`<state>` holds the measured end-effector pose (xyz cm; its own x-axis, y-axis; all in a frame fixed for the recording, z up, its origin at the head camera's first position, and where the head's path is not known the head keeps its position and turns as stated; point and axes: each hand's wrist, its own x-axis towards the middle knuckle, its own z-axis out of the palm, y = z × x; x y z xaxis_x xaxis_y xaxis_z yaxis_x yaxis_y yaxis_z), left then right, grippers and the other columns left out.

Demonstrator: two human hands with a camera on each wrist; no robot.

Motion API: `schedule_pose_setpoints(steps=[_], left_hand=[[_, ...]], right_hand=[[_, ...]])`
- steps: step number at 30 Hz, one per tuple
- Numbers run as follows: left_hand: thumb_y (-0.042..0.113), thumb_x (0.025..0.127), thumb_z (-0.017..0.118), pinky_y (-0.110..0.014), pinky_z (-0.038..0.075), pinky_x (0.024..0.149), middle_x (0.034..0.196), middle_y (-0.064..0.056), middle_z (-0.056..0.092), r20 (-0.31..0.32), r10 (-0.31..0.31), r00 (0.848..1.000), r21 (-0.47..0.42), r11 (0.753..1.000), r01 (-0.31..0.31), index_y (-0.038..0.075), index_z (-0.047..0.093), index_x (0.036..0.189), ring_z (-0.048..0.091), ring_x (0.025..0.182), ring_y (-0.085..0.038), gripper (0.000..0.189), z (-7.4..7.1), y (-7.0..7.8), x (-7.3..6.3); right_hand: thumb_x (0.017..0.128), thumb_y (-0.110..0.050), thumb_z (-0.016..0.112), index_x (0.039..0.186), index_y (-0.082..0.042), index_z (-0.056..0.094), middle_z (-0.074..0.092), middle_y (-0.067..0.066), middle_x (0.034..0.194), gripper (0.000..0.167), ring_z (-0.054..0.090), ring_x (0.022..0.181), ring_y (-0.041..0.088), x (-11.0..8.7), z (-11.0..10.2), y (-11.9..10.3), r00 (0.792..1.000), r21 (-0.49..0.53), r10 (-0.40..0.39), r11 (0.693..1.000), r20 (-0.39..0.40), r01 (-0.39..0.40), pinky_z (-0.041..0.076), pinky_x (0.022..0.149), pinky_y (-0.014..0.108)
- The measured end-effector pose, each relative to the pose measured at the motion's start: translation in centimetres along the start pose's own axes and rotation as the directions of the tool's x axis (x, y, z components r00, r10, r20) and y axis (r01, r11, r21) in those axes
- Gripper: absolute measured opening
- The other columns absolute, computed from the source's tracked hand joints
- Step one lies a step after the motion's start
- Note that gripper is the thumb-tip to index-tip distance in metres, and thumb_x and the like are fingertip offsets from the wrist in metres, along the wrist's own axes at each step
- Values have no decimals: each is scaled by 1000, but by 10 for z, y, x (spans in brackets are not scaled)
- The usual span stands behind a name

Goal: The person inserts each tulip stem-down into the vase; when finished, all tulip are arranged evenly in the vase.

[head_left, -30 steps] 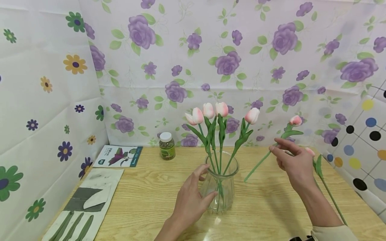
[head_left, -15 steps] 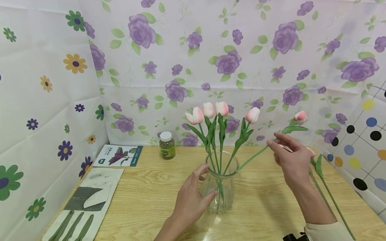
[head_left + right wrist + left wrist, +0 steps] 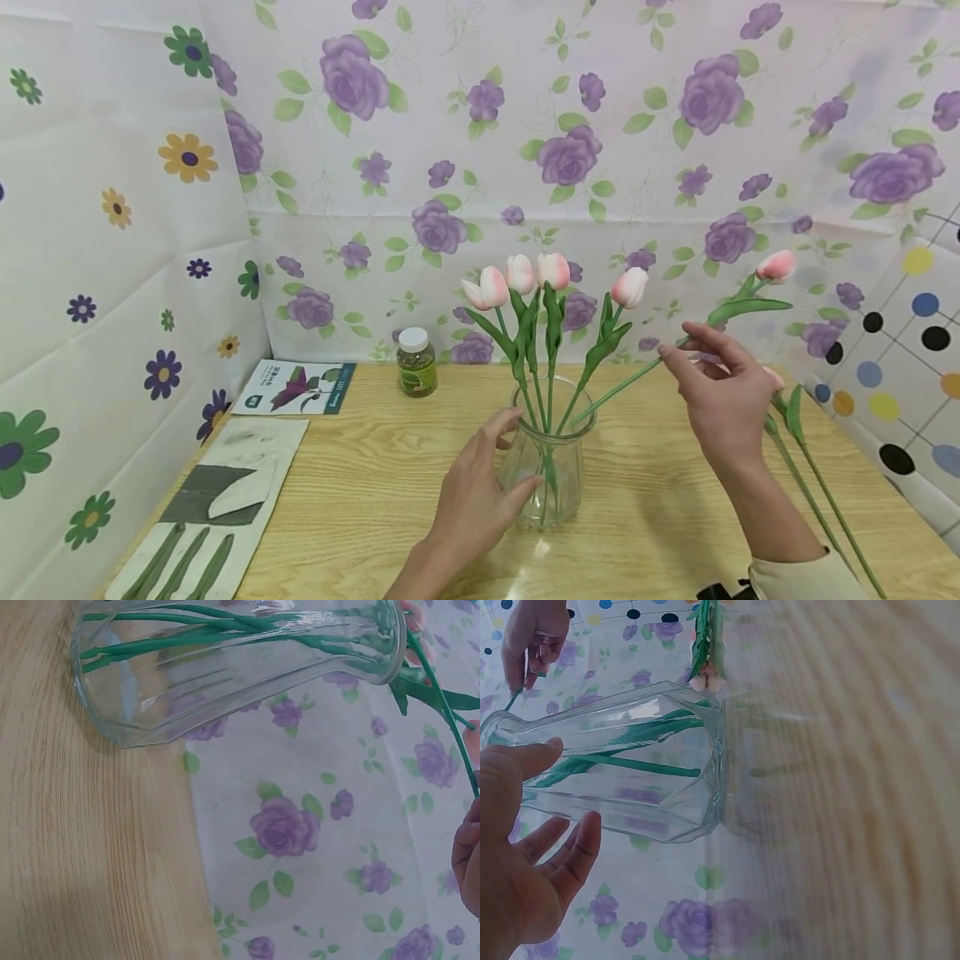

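Observation:
A clear glass vase stands upright on the wooden table, holding several pink-and-white tulips. Around its left side curves my left hand, thumb on the near side and fingers toward the far side. My right hand pinches the green stem of another tulip between thumb and fingertips. This tulip slants, bloom up to the right, and its lower stem end is at the vase's mouth. The left wrist view shows green stems inside the glass; the right wrist view shows the pinched stem near the rim.
More tulips lie on the table at right, their stems running toward the front edge. A white-capped jar stands behind the vase to the left. A printed card and a flat sheet with green leaf shapes lie at left. Floral sheeting encloses the table.
The tulip in my right hand has tilted, its bloom moving right and its lower stem end moving left to the vase's mouth. My left hand stays in place at the vase.

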<state>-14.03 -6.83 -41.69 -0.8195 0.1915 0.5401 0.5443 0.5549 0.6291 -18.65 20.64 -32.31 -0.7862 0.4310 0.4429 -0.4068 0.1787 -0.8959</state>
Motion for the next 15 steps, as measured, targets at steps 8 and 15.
schedule_pose_setpoints(steps=[8,15], left_hand=[[16,86,90,-18,45,57,135,-11,66,13,-2,1000,-18,1000,3,27,37,155,69,107,-30,87,0,0,0],[16,86,90,-17,45,58,135,-9,66,11,-6,1000,-18,1000,6,27,37,155,69,108,-30,87,0,0,0]], right_hand=[[92,-5,80,127,-11,75,68,-5,104,36,55,62,4,-8,4,-5,992,-108,-127,986,24,129,40,50,19],[91,3,79,129,-6,74,66,-10,105,40,57,61,3,-16,9,-11,964,-117,-257,958,62,263,40,51,19]])
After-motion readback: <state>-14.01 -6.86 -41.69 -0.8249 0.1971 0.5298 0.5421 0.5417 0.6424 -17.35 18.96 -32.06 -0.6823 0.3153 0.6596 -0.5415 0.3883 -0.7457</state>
